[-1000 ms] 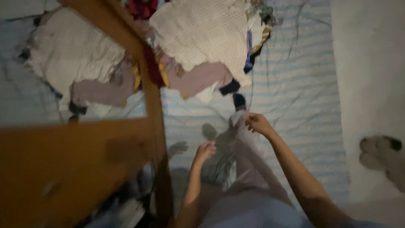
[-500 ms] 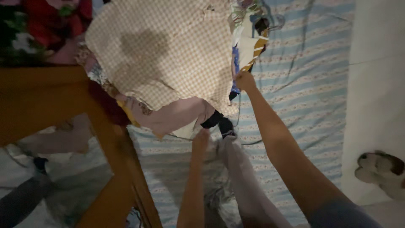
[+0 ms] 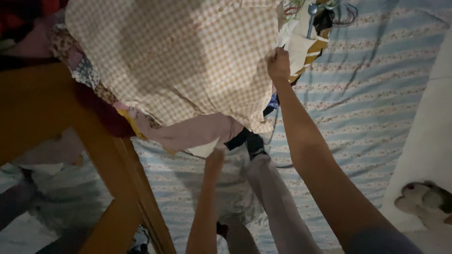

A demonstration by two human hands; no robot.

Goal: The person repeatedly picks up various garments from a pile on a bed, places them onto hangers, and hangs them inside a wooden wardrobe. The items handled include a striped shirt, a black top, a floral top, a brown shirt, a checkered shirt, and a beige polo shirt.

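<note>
1. Fabric in a tan and white check, the checked cloth [image 3: 188, 61], was spread over the far part of the scene, on top of a heap of mixed clothes.
2. The right hand [image 3: 278, 65] was stretched far forward and clenched on the right edge of the checked cloth, just beside a patterned cream and yellow garment [image 3: 303, 49].
3. The left hand [image 3: 214, 162] was held nearer, at the near edge of the heap, just below a pink garment [image 3: 197, 131]; whether it was closed on anything could not be told, since the fingers were blurred.
4. A pale grey garment [image 3: 273, 197] was seen trailing from the heap toward the near edge, between the two forearms.
5. A dark sock-like piece [image 3: 252, 141] was seen at the far end of the grey garment.
6. A blue and white striped sheet [image 3: 367, 108] was spread under everything, to the right.
7. A brown wooden frame [image 3: 56, 108] filled the left side.
8. A plush toy [image 3: 423, 202] was seen lying at the near right, well apart from both hands.
</note>
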